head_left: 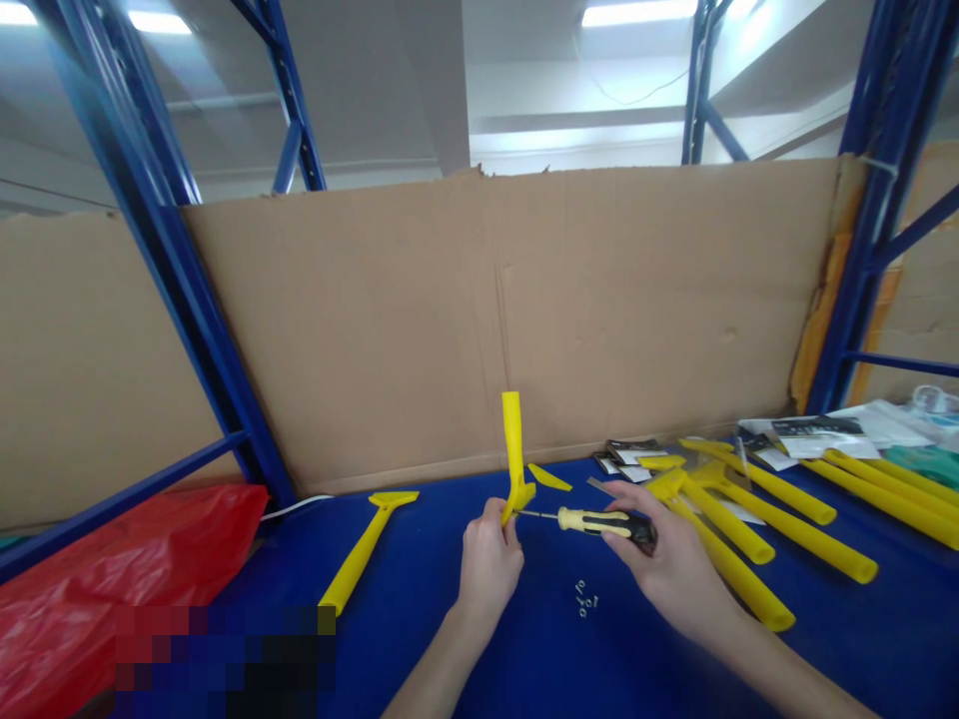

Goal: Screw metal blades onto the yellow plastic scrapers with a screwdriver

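L hand (488, 564) clamped on scraper (513, 439) at head, handle up, prob. bracing it vs. driver (588, 520); R hand (666, 559) clamped round driver, tip at head.

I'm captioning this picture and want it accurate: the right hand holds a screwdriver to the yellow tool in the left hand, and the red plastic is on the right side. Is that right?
Not quite: the head view shows the red plastic on the left side. The right hand does hold a screwdriver to the yellow tool in the left hand.
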A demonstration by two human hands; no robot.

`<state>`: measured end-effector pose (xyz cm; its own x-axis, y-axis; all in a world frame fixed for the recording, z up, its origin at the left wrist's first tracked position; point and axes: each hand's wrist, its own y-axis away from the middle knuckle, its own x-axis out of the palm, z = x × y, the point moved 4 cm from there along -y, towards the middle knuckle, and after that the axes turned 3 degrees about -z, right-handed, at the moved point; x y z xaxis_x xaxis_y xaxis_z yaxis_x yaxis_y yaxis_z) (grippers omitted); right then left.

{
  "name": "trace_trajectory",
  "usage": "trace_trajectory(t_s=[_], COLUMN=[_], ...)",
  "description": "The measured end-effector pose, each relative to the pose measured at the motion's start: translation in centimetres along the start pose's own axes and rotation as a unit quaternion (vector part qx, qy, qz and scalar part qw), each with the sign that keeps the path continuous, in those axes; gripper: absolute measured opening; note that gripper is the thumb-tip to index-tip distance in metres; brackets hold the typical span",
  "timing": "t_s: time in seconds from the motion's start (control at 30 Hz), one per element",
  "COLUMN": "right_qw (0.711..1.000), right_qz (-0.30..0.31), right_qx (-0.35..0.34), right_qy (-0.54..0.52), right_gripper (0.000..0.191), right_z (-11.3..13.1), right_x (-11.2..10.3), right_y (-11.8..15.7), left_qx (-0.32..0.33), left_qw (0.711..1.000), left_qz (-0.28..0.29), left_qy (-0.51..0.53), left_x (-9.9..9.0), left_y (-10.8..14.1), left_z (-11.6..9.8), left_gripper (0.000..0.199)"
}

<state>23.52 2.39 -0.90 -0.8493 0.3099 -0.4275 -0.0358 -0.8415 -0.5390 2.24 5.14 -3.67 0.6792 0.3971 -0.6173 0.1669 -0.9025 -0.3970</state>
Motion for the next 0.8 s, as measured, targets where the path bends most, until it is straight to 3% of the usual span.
trace_trajectory(t_s=[0.1, 0.17, 0.37, 0.47, 0.57, 0.67, 0.8], right_qw=[0.998, 0.995, 1.000, 0.999, 0.999, 0.988, 0.938], right_qz=[0.015, 0.039, 0.011, 0.029, 0.035, 0.087, 0.137], right_qx=[0.067, 0.093, -0.019, -0.029, 0.028, 0.117, 0.297], right_qy=[0.011, 0.012, -0.018, -0.027, -0.016, -0.042, -0.112], right_gripper=[0.029, 0.036, 0.049, 0.036, 0.027, 0.016, 0.038], right_z=[-0.2, -0.3, 0.2, 0.2, 0.0, -0.3, -0.9], right_x=[-0.1, 0.1, 0.5, 0.4, -0.1, 0.1, 1.0], right_y=[-0.1, -0.1, 0.1, -0.1, -0.4, -0.2, 0.9], left_qx=[0.008, 0.013, -0.027, -0.018, -0.011, 0.004, 0.021], left_qw=[1.000, 1.000, 1.000, 1.000, 1.000, 1.000, 1.000], left_qz=[0.009, 0.008, -0.007, -0.007, 0.007, 0.014, -0.007], left_qy=[-0.009, -0.010, 0.004, 0.004, -0.006, -0.018, 0.003], left_x=[0.1, 0.0, -0.2, -0.3, -0.2, -0.2, -0.5], left_y=[0.2, 0.1, -0.5, -0.5, -0.3, -0.3, -0.7], left_z=[-0.2, -0.3, 0.4, 0.3, 0.2, 0.4, 0.6], left_gripper=[0.015, 0.015, 0.013, 0.014, 0.016, 0.017, 0.017])
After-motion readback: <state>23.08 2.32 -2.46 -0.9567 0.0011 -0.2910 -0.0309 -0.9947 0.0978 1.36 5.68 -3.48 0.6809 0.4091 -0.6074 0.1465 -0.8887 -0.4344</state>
